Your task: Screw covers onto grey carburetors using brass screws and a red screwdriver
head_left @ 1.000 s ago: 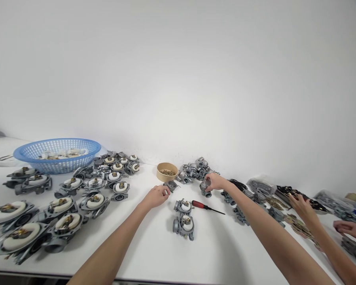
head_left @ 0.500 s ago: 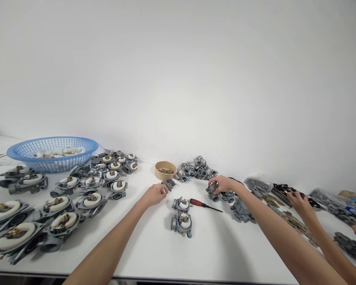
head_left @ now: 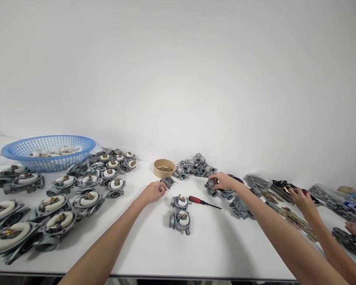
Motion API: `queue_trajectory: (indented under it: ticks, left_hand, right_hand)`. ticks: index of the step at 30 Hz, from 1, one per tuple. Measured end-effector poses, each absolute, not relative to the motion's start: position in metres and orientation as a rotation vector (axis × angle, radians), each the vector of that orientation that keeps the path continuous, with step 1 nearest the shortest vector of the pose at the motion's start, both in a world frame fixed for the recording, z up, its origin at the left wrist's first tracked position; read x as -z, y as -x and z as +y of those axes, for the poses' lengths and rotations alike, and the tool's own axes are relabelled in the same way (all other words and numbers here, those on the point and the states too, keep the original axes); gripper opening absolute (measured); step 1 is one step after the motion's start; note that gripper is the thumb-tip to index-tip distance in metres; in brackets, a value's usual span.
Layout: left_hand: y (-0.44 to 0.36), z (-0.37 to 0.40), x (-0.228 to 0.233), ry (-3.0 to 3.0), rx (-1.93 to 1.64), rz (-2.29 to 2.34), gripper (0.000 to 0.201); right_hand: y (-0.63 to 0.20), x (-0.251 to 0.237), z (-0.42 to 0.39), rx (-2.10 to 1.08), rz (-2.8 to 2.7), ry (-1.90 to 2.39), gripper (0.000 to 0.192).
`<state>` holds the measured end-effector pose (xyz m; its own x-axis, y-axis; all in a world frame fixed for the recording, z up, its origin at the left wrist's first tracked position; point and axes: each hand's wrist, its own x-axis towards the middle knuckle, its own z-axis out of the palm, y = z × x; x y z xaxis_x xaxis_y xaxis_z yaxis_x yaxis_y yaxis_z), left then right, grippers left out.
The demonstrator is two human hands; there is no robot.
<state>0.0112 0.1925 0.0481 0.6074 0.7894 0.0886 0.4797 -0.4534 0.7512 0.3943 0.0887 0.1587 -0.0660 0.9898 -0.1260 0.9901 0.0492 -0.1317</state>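
My left hand (head_left: 152, 192) reaches out over the white table (head_left: 219, 249) and pinches a small grey metal part (head_left: 167, 181) just in front of a tan bowl of brass screws (head_left: 164, 168). My right hand (head_left: 224, 182) is closed around a grey carburetor body (head_left: 211, 185) lifted from the pile of bare carburetor bodies (head_left: 194, 167) by the wall. Between my hands lie two carburetors with white floats (head_left: 179, 213) and a red-handled screwdriver (head_left: 203, 202).
Many carburetors with white floats (head_left: 59, 198) cover the left side, behind them a blue basket (head_left: 49, 151). Bags and loose gaskets (head_left: 287, 206) lie at the right, where another person's hands (head_left: 304, 200) work. The table's front edge runs along the bottom.
My right hand has drawn a carburetor body off the pile, rightward and toward me. My left hand stays on the small part. The other person's hands shifted slightly.
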Motion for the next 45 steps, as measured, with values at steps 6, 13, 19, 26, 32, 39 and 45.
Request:
queue_trajectory:
  ticks: [6, 13, 19, 26, 32, 39, 45]
  left_hand:
    - [-0.011, 0.193, -0.048, -2.126, -0.562, 0.996, 0.016]
    - [-0.009, 0.195, -0.045, -2.151, -0.57, 0.979, 0.018]
    - [-0.009, 0.194, -0.042, -2.161, -0.586, 0.985, 0.018]
    - [-0.011, 0.192, -0.038, -2.219, -0.639, 1.03, 0.019]
    - [-0.019, 0.191, -0.037, -2.394, -0.867, 1.148, 0.027]
    - [-0.033, 0.2, -0.024, -2.486, -0.968, 1.045, 0.018]
    - [-0.036, 0.193, -0.028, -2.371, -1.103, 0.968, 0.009]
  right_hand:
    - [-0.389, -0.159, 0.088, 0.288, 2.265, -2.159, 0.04]
    - [-0.383, -0.174, 0.084, 0.335, 2.166, -2.286, 0.077]
    - [-0.347, -0.204, 0.079, 0.418, 2.523, -2.271, 0.064]
    - [-0.277, -0.131, 0.087, 0.436, 3.114, -2.067, 0.029]
    - [-0.279, -0.056, 0.092, 0.252, 3.165, -2.288, 0.031]
    - [-0.295, -0.054, 0.093, 0.145, 3.14, -2.467, 0.031]
    - [-0.291, -0.062, 0.082, 0.037, 3.226, -2.382, 0.034]
